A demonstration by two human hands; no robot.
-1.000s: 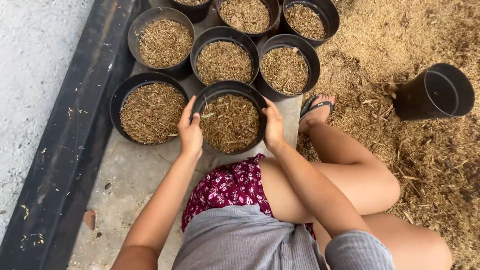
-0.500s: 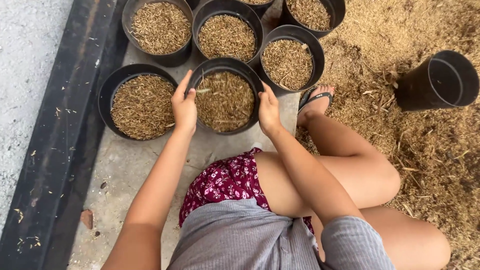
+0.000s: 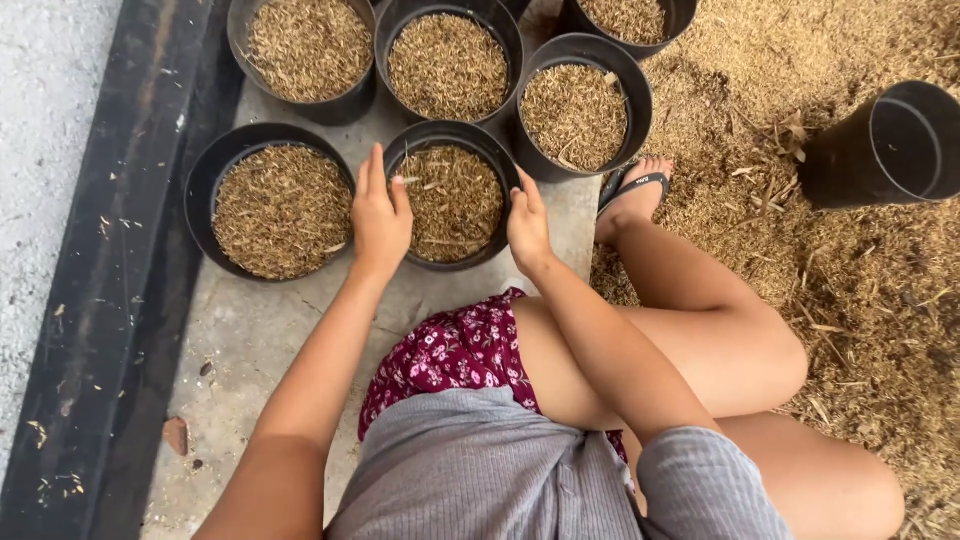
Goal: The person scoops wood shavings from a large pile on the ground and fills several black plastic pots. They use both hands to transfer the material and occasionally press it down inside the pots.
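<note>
Filled black pots crowd the one you hold: a husk-filled pot (image 3: 282, 207) touches it on the left, another (image 3: 578, 112) sits just beyond its right rim, two more (image 3: 452, 62) behind. An empty black pot (image 3: 884, 143) lies tipped on the loose husk pile (image 3: 830, 280), well apart. Your left hand (image 3: 380, 218) and right hand (image 3: 528, 228), fingers loosely curled, press opposite sides of the middle pot (image 3: 452, 200) on the concrete floor (image 3: 260, 340)

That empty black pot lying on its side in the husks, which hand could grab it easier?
Probably the right hand. The empty pot lies tipped over on the person's right side, past the sandalled foot. The left hand rests on the filled pot, farther away.
</note>
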